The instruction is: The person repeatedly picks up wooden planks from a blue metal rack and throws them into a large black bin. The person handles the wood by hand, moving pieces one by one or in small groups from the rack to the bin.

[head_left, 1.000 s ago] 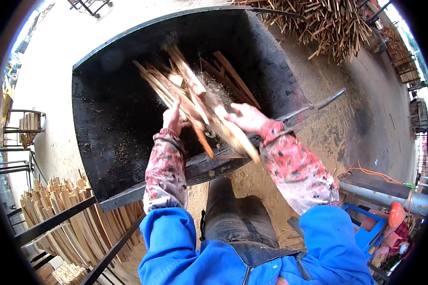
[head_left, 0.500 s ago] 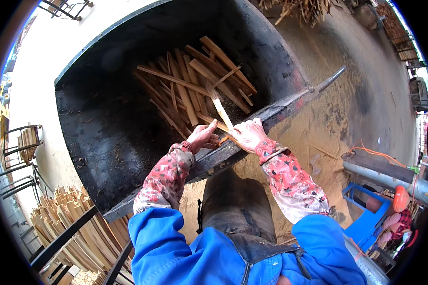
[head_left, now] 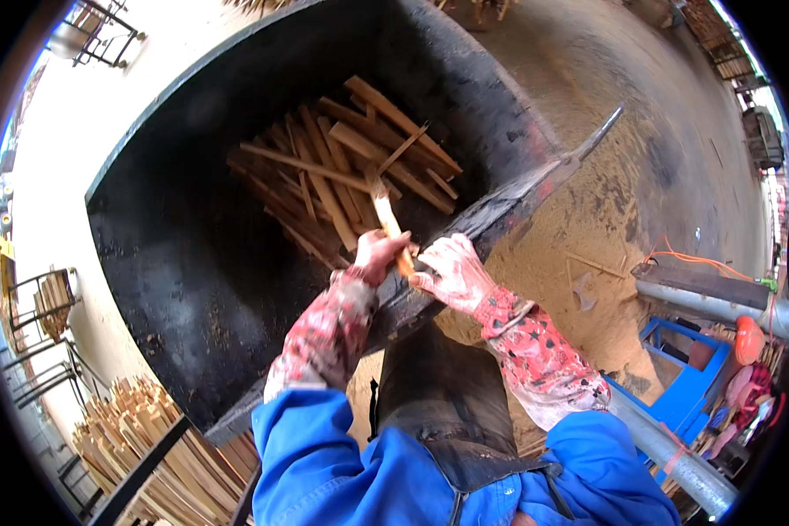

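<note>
Head view shows the left hand (head_left: 379,252) clamped on a pale stick (head_left: 386,210) near the middle, the far end tipped toward 11 o'clock. At 4 o'clock from the stick, the right hand (head_left: 457,273) has bent fingers by its near end; I cannot tell if they grip. At 11 o'clock from the hands, a heap of brown wood (head_left: 324,167) lies in a big black bin (head_left: 167,237)

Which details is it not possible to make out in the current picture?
In the head view:
Wood piece: partly hidden by the left hand.
Right hand: palm hidden by its own back.
Wood pile: lowest pieces covered by upper ones.
Black bin: far rim partly cut off by the upper picture edge.
</note>
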The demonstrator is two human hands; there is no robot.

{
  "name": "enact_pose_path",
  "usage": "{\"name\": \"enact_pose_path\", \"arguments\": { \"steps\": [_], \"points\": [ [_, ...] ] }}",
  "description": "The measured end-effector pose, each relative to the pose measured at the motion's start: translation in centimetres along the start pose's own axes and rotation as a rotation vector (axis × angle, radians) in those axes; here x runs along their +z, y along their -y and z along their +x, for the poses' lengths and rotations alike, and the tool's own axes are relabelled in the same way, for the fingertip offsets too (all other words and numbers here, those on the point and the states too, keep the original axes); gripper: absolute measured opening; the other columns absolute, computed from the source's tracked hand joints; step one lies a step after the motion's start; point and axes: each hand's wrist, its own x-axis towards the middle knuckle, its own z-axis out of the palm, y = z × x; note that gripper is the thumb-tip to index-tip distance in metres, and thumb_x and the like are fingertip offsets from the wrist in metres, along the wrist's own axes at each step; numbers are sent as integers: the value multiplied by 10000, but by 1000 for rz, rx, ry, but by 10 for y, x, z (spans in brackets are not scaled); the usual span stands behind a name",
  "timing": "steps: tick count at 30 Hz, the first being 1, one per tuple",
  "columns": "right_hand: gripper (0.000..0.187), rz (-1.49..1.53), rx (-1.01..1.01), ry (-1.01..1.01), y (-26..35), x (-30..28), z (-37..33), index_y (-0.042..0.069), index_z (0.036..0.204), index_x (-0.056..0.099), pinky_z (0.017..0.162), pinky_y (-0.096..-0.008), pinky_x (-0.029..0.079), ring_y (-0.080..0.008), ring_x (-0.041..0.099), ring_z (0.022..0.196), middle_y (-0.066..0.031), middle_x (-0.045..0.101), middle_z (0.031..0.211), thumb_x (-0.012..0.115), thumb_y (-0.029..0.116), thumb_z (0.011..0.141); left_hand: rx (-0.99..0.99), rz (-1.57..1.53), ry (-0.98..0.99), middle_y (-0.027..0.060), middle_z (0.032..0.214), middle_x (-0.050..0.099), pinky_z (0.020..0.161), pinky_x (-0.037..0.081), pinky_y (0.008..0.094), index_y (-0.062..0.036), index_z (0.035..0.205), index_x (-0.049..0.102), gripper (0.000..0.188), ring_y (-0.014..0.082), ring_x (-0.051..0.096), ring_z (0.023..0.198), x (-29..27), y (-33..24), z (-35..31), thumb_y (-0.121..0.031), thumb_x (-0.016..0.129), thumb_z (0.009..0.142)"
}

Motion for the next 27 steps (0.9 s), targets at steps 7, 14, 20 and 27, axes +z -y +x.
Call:
{"name": "enact_pose_path", "arguments": {
  "steps": [7,14,20,27],
  "points": [
    [454,-27,34,-114,11,-25,-19,10,1007,650,998,-479,411,-360,514,1150,-153,609,1087,729,407,802,149,-145,-104,51,779,643,536,490,214,70,1123,578,304,99,594,582,-26,-1,-73,-11,679,849],
    [445,49,183,-190,-5,-54,-68,-5,1017,648,966,-459,441,-365,517,1123,-152,606,1093,759,363,793,410,-79,-249,61,780,637,512,501,236,46,1171,545,355,114,594,563,5,-14,-97,-22,694,856],
    [463,104,407,-132,-48,-51,-158,-11,997,661,882,-429,484,-347,600,990,-167,649,985,736,407,811,532,501,-246,114,907,673,694,518,284,71,1239,509,544,169,657,794,27,-20,-3,-261,727,867],
    [469,255,796,-14,-100,-37,-296,-9,1034,693,862,-422,504,-368,632,968,-204,670,981,680,420,847,568,703,-275,178,1062,669,862,504,346,54,1277,528,682,264,645,972,125,-3,-13,-439,719,846]
  ]
}}
